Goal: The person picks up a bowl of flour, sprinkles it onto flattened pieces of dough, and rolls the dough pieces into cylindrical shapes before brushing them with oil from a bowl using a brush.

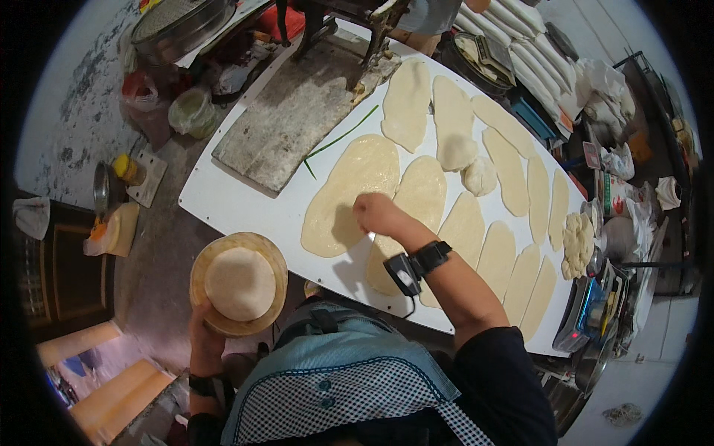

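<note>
My left hand (206, 326) grips the rim of a round yellowish bowl (241, 330) beyond the table's near left edge. A pale, powdery-looking substance (240, 284) fills its middle. Over the largest flattened dough sheet (351, 184), my right hand (378, 214) hangs with its fingers bunched together, slightly blurred. No object shows in it, though the inside of the fingers is hidden. This sheet has a shiny surface. Beside it lies another long dough sheet (421, 189), partly covered by my right forearm.
Several more dough strips (505, 173) spread across the white table (251, 206), with a dough lump (479, 176) among them. A floury board (290, 111) lies at the far left under a dark machine's legs. Near it is a green strand (346, 132). A scale (574, 318) stands at right.
</note>
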Demonstrator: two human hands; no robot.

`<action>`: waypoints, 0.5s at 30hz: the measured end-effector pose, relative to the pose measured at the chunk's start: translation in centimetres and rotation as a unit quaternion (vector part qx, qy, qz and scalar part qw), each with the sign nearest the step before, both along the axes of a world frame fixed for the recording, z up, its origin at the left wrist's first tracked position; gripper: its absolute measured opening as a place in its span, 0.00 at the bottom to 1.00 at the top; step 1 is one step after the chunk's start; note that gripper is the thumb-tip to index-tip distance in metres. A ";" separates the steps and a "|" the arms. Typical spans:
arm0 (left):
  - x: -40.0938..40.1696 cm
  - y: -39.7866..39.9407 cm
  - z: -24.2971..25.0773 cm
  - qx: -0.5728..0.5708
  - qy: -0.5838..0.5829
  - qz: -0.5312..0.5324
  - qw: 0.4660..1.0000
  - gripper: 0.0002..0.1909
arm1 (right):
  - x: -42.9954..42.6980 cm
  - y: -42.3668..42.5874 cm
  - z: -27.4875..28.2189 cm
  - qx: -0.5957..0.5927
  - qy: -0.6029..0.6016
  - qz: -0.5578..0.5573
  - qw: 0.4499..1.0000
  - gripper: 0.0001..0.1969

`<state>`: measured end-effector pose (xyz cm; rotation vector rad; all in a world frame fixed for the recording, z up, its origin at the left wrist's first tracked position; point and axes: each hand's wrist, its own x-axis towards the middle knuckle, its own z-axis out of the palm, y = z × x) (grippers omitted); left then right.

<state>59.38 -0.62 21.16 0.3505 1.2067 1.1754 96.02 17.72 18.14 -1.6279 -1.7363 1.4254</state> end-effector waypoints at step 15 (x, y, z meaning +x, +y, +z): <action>7.3 7.9 0.7 0.037 -0.115 -0.244 0.962 0.33 | -3.5 -8.3 8.6 -0.013 0.075 0.034 0.997 0.08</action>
